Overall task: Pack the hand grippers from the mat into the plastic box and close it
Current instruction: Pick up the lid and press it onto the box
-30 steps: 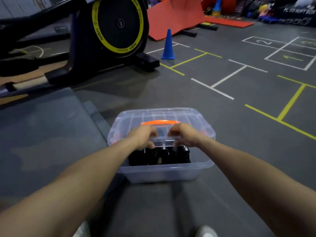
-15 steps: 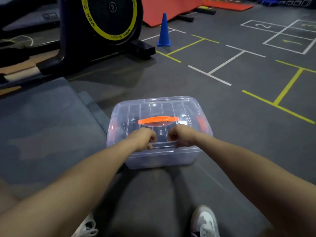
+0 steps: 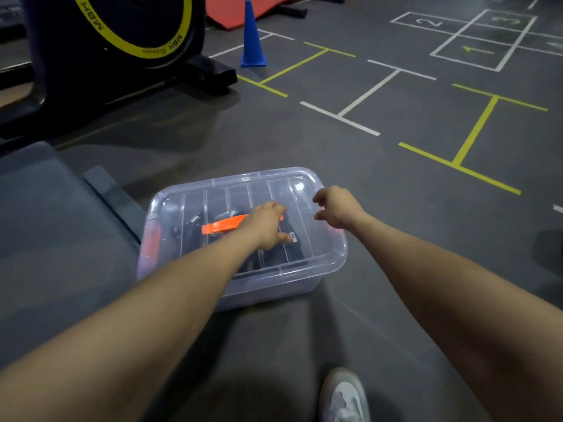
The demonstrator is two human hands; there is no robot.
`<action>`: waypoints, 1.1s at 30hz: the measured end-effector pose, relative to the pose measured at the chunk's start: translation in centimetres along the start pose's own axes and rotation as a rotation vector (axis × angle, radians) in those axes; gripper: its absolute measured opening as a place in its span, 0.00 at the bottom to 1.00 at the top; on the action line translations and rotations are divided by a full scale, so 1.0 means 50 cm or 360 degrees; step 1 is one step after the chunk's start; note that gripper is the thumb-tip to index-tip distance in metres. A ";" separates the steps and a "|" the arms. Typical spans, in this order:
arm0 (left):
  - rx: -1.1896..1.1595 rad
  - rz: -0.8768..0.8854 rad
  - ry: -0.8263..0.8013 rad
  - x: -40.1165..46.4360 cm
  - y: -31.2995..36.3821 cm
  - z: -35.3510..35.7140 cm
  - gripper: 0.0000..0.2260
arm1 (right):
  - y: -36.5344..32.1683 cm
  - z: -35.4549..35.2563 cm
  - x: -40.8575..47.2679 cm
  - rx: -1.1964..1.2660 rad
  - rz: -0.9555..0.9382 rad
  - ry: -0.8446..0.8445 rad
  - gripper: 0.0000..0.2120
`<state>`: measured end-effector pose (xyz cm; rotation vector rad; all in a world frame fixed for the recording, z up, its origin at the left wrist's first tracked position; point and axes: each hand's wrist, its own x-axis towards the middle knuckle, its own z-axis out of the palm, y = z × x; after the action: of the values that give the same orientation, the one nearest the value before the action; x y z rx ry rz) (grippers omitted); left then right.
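Both hands have left the near edge of the lid since half a second ago, and the lid now lies flat over the whole box where a second ago its front stood raised over the open contents. Nearest me I see a grey-and-white shoe (image 3: 344, 397) on the dark floor (image 3: 304, 141), with both bare forearms reaching forward over it. My left hand (image 3: 268, 225) rests on top of the lid (image 3: 243, 190), palm down with fingers relaxed and spread, covering the right end of the orange handle (image 3: 221, 226). My right hand (image 3: 336, 208) hovers just above the lid's right side, fingers loosely curled and holding nothing. Beneath them the plastic box (image 3: 274, 287) sits on the floor just beside the corner of the grey mat (image 3: 54, 233); it is clear, ribbed on top, with an orange latch (image 3: 151, 242) at its left end. Through the lid the hand grippers (image 3: 274, 257) show as a dark mass inside, with small metal parts visible. Farther off stand a blue cone (image 3: 252, 38), a black exercise machine (image 3: 115, 41) with a yellow-ringed wheel, and painted floor lines.
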<state>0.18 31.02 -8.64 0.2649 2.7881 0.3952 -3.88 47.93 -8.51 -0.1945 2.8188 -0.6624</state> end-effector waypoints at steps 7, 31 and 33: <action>0.0154 -0.0019 -0.0256 0.082 0.044 0.043 0.47 | 0.067 0.002 0.048 0.0268 0.0420 0.0029 0.21; 0.0257 -0.0017 -0.0317 0.075 0.051 0.044 0.48 | 0.095 0.044 0.054 0.0315 0.0455 0.0036 0.13; 0.0249 -0.0018 -0.0315 0.075 0.050 0.044 0.48 | 0.088 0.036 0.055 0.0228 0.0423 0.0022 0.12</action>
<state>-2.26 34.74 -10.97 0.3064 2.6267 0.1389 -6.39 50.56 -12.62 0.2069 2.7258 -0.7987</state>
